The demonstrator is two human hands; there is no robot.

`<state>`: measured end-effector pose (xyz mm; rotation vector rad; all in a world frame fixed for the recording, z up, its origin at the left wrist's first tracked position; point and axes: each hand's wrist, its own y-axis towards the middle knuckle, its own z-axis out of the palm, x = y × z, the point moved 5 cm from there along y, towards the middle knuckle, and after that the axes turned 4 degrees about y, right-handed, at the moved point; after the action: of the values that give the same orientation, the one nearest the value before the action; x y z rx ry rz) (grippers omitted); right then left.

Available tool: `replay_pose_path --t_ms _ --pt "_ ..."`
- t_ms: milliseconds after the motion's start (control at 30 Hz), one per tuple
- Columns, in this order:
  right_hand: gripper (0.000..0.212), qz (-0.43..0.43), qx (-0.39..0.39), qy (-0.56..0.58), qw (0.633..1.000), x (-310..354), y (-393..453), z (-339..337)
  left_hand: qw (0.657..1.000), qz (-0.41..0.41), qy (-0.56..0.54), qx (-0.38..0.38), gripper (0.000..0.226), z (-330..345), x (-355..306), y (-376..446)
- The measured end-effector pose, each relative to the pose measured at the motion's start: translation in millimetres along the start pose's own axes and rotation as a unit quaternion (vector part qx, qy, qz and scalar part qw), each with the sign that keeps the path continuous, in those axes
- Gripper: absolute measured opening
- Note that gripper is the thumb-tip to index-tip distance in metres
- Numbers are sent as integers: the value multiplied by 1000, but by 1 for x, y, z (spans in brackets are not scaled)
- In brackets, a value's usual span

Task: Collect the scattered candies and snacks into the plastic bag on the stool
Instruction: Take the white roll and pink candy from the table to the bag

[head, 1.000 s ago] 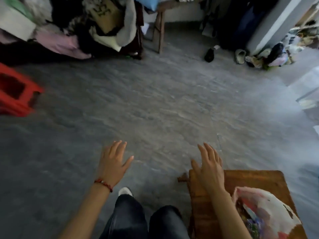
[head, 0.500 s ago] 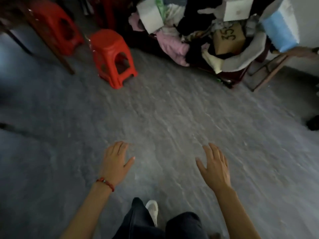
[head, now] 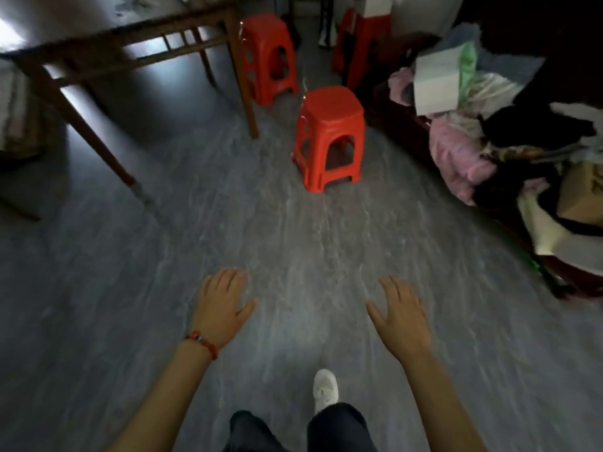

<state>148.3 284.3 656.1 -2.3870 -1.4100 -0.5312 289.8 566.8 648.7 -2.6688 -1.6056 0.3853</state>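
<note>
My left hand [head: 222, 305], with a red bead bracelet at the wrist, hovers palm down over the grey floor, fingers spread and holding nothing. My right hand [head: 401, 316] is held the same way to its right, also with nothing in it. No candies, snacks, plastic bag or wooden stool show in this view. The picture is blurred by motion.
A red plastic stool [head: 329, 138] stands ahead on the grey floor [head: 293, 243], with another red stool [head: 269, 57] behind it. A dark wooden table [head: 130, 50] fills the upper left. A heap of clothes and boxes [head: 483, 132] lies along the right. My white shoe [head: 324, 389] is below.
The view has swung to the left: the wooden stool with the plastic bag has left the frame, and the red stools and the table have come in. Both hands stay spread and hold nothing.
</note>
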Motion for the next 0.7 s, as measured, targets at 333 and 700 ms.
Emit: replay_pose_path --t_ms 333,700 --pt "53 -141 19 19 990 42 173 -18 991 -110 -21 -74 61 -43 8 84" --pt "64 -192 57 13 980 119 369 20 987 -135 -21 -85 78 -72 76 258"
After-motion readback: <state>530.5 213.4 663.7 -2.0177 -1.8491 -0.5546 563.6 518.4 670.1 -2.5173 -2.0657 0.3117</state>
